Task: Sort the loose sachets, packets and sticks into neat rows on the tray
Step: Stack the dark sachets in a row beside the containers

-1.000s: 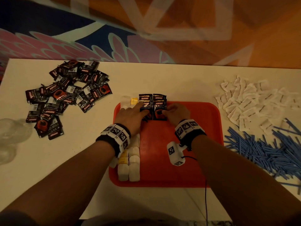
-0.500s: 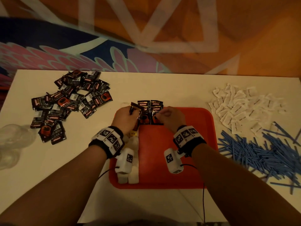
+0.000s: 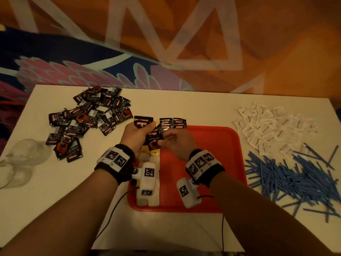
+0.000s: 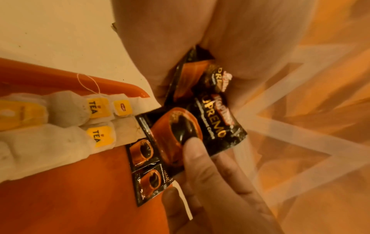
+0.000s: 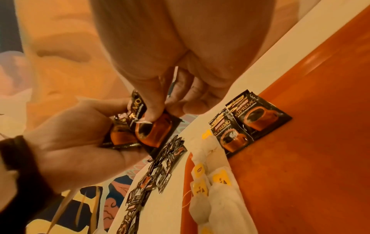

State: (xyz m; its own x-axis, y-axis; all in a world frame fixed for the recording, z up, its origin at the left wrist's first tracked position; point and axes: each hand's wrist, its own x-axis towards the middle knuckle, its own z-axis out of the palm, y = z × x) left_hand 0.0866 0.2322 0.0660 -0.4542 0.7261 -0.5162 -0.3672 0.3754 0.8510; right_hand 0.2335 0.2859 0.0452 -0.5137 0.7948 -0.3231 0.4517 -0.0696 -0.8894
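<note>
My left hand (image 3: 144, 130) grips a small stack of black coffee sachets (image 3: 143, 122) above the far left corner of the red tray (image 3: 217, 148). My right hand (image 3: 163, 140) pinches the front coffee sachet (image 3: 154, 140) of that stack between thumb and fingers; the right wrist view shows the pinch on this sachet (image 5: 155, 131). In the left wrist view the thumb presses on the front sachet (image 4: 192, 131). A short double row of coffee sachets (image 3: 172, 123) lies at the tray's far edge. Tea bags (image 3: 148, 154) lie in two columns down the tray's left side.
A loose pile of black sachets (image 3: 88, 121) covers the table's far left. White sachets (image 3: 273, 124) lie scattered at the far right, with a heap of blue sticks (image 3: 295, 176) in front of them. Clear plastic (image 3: 22, 159) sits at the left edge.
Both hands have lifted from the sachet row on the tray. The left hand now holds a stack raised, and the right hand has taken the front sachet in a pinch.
</note>
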